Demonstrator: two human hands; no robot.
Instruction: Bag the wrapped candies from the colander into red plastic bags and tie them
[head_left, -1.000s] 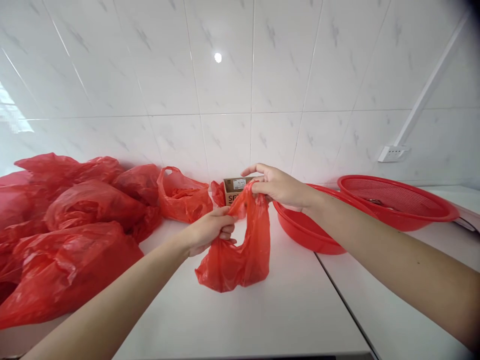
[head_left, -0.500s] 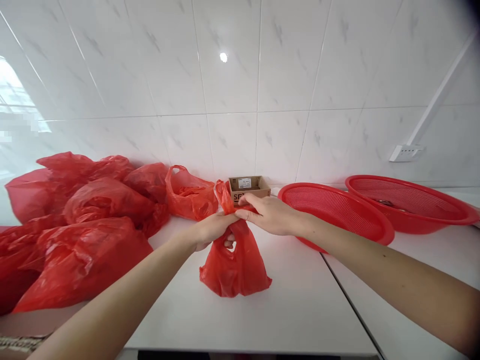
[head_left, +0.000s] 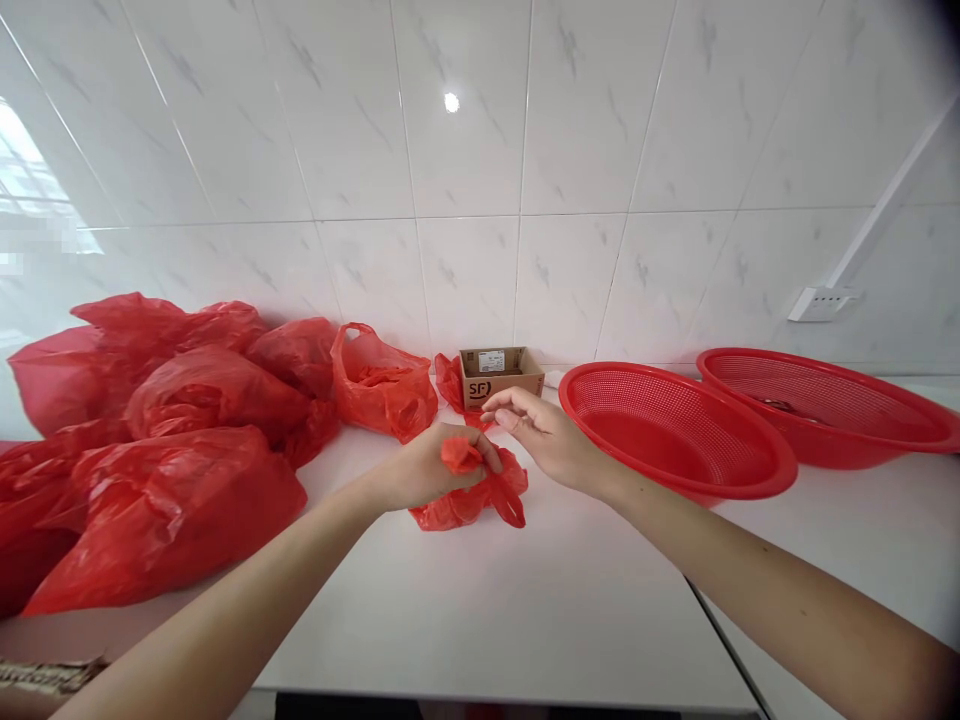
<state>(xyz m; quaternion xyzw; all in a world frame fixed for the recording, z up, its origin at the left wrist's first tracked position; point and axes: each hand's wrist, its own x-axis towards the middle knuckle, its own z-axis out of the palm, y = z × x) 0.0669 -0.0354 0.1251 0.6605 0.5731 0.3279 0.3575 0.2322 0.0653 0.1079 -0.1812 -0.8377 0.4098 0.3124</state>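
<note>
A small red plastic bag (head_left: 450, 512) is on the white table (head_left: 480, 620), its gathered top bunched inside my left hand (head_left: 431, 468). The fingers are wrapped round it, with red plastic sticking out above the fist and a loop hanging to the right. Just right of and above the bag, my right hand (head_left: 541, 432) has its fingers apart and holds nothing. Behind both hands stands a small open cardboard box (head_left: 499, 390), with more red plastic (head_left: 450, 380) at its left side.
Several full red bags (head_left: 187, 510) are heaped on the left. An upright red bag with handles (head_left: 382, 390) stands beside them. To the right are two red baskets (head_left: 675, 430), (head_left: 847, 410) near the tiled wall. Torn cardboard (head_left: 49, 675) lies at the lower left.
My left hand has turned, and the bag's top is now bunched in its fist; the bag hangs lower and looks more compact. My right hand has come away from my left hand.
</note>
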